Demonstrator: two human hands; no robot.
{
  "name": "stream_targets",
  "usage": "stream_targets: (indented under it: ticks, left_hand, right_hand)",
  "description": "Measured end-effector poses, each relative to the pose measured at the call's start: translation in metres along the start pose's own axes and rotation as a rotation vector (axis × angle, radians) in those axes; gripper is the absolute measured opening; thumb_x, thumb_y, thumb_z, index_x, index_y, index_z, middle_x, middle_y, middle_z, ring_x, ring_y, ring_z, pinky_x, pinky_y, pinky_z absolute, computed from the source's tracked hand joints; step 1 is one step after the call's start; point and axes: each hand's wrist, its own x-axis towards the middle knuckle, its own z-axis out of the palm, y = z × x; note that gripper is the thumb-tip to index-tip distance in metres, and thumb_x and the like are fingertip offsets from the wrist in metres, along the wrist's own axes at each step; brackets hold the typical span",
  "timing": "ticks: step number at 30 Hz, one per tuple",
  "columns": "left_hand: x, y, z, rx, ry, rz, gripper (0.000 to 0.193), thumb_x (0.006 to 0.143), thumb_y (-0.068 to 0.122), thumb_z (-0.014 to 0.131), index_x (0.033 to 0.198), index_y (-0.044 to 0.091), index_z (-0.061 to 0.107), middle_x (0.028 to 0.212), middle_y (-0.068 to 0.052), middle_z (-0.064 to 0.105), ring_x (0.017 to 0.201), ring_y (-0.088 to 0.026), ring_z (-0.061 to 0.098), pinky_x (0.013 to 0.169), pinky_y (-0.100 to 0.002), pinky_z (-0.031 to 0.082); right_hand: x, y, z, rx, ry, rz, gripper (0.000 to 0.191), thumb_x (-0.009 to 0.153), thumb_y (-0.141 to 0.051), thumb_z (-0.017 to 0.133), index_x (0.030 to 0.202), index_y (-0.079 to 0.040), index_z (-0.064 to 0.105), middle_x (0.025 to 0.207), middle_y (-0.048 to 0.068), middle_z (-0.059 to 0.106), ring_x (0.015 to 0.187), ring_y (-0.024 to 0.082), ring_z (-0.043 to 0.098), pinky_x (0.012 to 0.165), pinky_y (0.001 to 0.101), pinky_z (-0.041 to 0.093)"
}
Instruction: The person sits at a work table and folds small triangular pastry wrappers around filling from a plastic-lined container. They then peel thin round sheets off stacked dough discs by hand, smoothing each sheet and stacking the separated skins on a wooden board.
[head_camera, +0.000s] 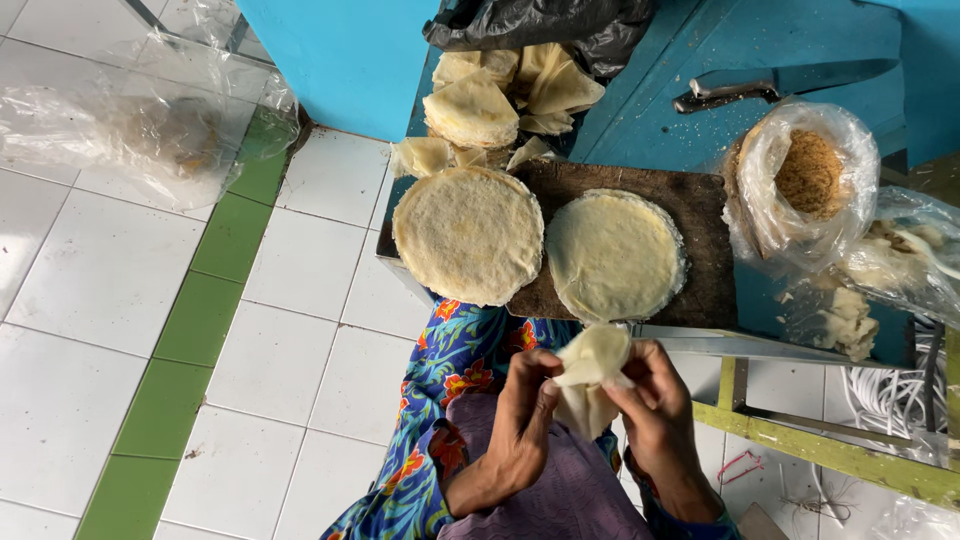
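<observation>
Your left hand (522, 415) and your right hand (655, 405) meet over your lap, just near of the bench (650, 120) edge, and both pinch one thin, pale wrapper sheet (590, 375). The left fingertips grip its left edge, the right thumb and fingers fold the other side, and the sheet hangs crumpled between them. Straight beyond your hands, a dark wooden board (700, 215) lies on the blue bench and carries two round stacks: the larger stack of wrappers (468, 235) on the left overhangs the board's left edge, and the smaller stack (614, 255) sits just beside it on the right. Farther off lies a pile of folded pieces (505, 95) under a black plastic bag (540, 25). To the right, a clear bag of brown filling (808, 175) stands open, with a knife (780, 82) lying beyond it. On the white tiled floor (90, 290) at far left lies a crumpled clear plastic bag (130, 125).
</observation>
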Motion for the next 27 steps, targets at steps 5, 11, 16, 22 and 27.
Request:
stream_targets:
  ticks: [5,11,16,22,27]
  left_hand:
    - [0.011,0.018,0.000,0.335,-0.118,0.114,0.037,0.093,0.016,0.076,0.120,-0.002,0.059,0.104,-0.010,0.064,0.093,-0.014,0.065,0.082,-0.030,0.054]
    - [0.015,-0.006,-0.011,0.293,-0.018,-0.090,0.021,0.104,0.018,0.064,0.107,-0.001,0.071,0.090,-0.005,0.073,0.082,-0.009,0.066,0.073,-0.025,0.054]
    - [0.012,-0.031,-0.010,-0.163,0.116,-0.036,0.024,0.113,0.018,0.057,0.108,-0.003,0.065,0.096,-0.003,0.068,0.093,-0.009,0.059,0.086,-0.027,0.050]
    - [0.017,-0.009,-0.002,-0.082,-0.001,-0.135,0.028,0.100,0.027,0.058,0.116,0.004,0.059,0.106,0.000,0.067,0.103,-0.006,0.060,0.092,-0.024,0.048]
    - [0.024,-0.002,0.006,0.092,0.022,-0.168,0.027,0.104,0.027,0.065,0.101,0.001,0.062,0.083,-0.003,0.065,0.077,-0.008,0.054,0.066,-0.025,0.047]
  right_hand:
    - [-0.004,-0.012,0.028,-0.382,0.025,-0.090,0.021,0.093,-0.009,0.066,0.112,-0.001,0.063,0.093,0.006,0.068,0.085,0.009,0.062,0.073,0.0241,0.053]
    - [-0.004,-0.018,0.015,-0.513,0.007,-0.156,0.011,0.099,-0.012,0.063,0.105,-0.002,0.067,0.092,0.003,0.066,0.080,0.007,0.057,0.071,0.0216,0.045]
    - [0.007,-0.017,-0.003,-0.010,0.100,-0.043,0.011,0.102,-0.010,0.060,0.109,-0.002,0.061,0.096,0.007,0.066,0.082,0.012,0.060,0.072,0.0263,0.050]
    - [0.008,-0.015,0.009,0.075,-0.010,0.109,0.028,0.096,-0.019,0.057,0.118,-0.001,0.057,0.100,0.011,0.064,0.091,0.017,0.061,0.078,0.0309,0.049]
    - [0.005,-0.012,0.018,-0.089,-0.126,-0.009,0.029,0.097,-0.022,0.058,0.116,0.000,0.060,0.104,0.010,0.064,0.099,0.015,0.062,0.088,0.0292,0.049]
